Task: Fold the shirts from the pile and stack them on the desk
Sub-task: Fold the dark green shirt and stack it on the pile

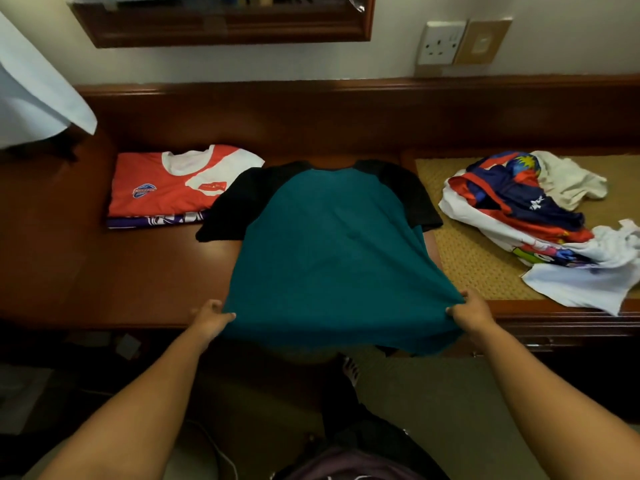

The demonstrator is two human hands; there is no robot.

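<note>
A teal shirt with black sleeves point(329, 251) lies spread on the wooden desk point(149, 271), collar toward the wall, its hem hanging over the front edge. My left hand point(209, 318) pinches the hem's left corner and my right hand point(471, 311) pinches the right corner, pulling the cloth taut. On the desk at the left sits a stack of folded shirts point(173, 188), a red and white one on top of a purple one. At the right, a pile of unfolded shirts point(540, 223) rests on a woven mat point(467, 258).
A wall with a socket plate point(441, 43) and a wooden mirror frame point(225, 29) rises behind the desk. White cloth point(38, 98) hangs at the far left. Below the desk's front edge are the dark floor and my legs.
</note>
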